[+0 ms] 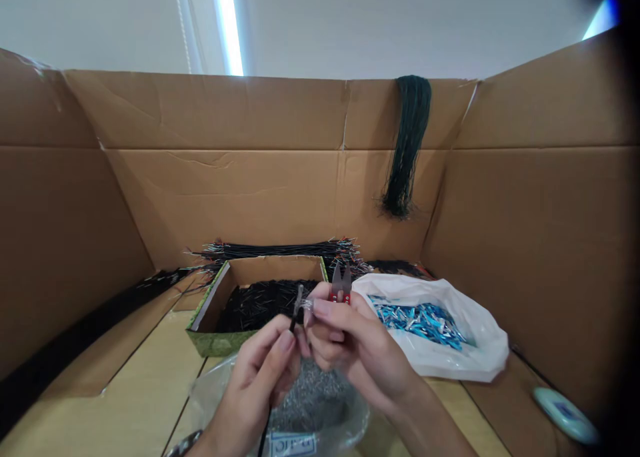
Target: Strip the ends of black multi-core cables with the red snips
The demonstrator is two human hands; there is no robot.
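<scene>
We log the left hand [255, 383] nearly closed, thumb and fingertips pinching a black wire [293, 323] upright, its lower end trailing toward 6 o'clock. The right hand [357, 350] is curled, holding red-handled snips [340, 290] against the palm, blades up, apparently leaving its fingertips free for the wire's silvery tip. Both hands work above a clear bag [210, 393] of grey bits [315, 403] at 6 o'clock. A box [215, 340] of cut wires [260, 307] sits at 11, a white bag [480, 343] of blue pieces [420, 320] at 1, both seemingly placed within easy reach. A dark green hank [407, 143] hangs on the cardboard wall [225, 177] near 12, well above the work.
</scene>
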